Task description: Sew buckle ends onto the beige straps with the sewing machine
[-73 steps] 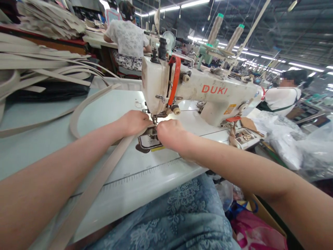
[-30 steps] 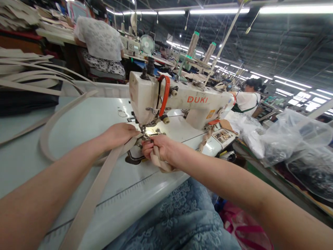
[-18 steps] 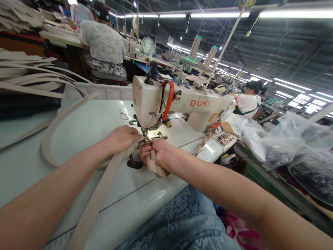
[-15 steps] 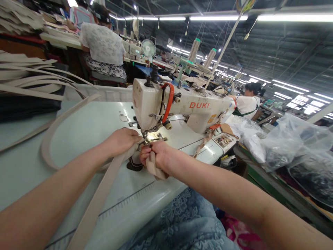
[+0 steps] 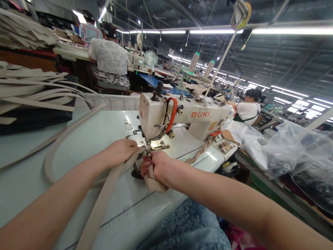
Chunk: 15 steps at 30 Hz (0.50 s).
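A white sewing machine [image 5: 182, 113] with red lettering stands on the pale table. Left of its needle, my left hand [image 5: 123, 151] is closed on a beige fabric strap [image 5: 102, 205], which runs down toward the front edge and also loops away to the left. My right hand [image 5: 158, 166] is closed just in front of the needle, gripping a folded part of the beige strap that bunches below the fingers. The strap's end at the presser foot is mostly hidden by my fingers.
A pile of beige straps [image 5: 33, 86] lies at the left on dark material. A tray of small metal parts [image 5: 225, 146] sits at the table's right end, near clear plastic bags [image 5: 286, 146]. A co-worker [image 5: 109, 55] sits ahead at the left, another person [image 5: 248, 107] at the right.
The whole view has shifted, so the machine and table appear slightly lower and further right. Both hands stay at the needle, still holding the strap.
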Available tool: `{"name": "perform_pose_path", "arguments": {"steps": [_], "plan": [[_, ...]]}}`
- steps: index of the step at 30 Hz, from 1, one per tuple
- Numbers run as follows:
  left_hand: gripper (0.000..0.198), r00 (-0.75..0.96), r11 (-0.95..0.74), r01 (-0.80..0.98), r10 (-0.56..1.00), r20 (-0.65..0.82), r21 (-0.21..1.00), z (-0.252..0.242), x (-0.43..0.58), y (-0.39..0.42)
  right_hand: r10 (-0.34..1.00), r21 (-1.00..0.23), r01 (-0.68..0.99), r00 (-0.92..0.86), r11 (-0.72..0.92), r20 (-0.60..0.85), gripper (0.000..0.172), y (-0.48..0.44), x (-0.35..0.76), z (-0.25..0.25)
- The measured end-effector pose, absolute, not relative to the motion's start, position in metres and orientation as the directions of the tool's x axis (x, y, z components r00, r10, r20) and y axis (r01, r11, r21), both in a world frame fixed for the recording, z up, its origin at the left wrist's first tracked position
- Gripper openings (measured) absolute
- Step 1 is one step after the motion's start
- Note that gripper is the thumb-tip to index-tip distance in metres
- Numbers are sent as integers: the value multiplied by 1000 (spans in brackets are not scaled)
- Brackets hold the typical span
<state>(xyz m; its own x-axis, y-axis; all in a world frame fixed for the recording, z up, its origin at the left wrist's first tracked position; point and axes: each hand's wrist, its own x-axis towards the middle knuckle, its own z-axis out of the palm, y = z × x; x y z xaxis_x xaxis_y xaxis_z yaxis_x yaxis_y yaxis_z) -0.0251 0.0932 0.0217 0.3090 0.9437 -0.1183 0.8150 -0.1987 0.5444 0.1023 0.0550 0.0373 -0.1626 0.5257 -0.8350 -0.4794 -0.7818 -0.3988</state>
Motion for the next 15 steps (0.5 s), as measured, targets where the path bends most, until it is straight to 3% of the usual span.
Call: {"name": "perform_pose_path", "arguments": {"steps": [6,11,15], "plan": [[33,290,-214,873,950,-114,439,28,-33,87,497,-385,-372,-276,-844,-823,40,38,123,33],[36,239,-182,943,953,-185,280,37,-43,53,477,-395,-287,-329,-873,-815,42,36,129,33],[36,155,-143,977,986,-61,157,38,-43,8,464,-453,-127,-393,-882,-794,43,31,144,30]]}}
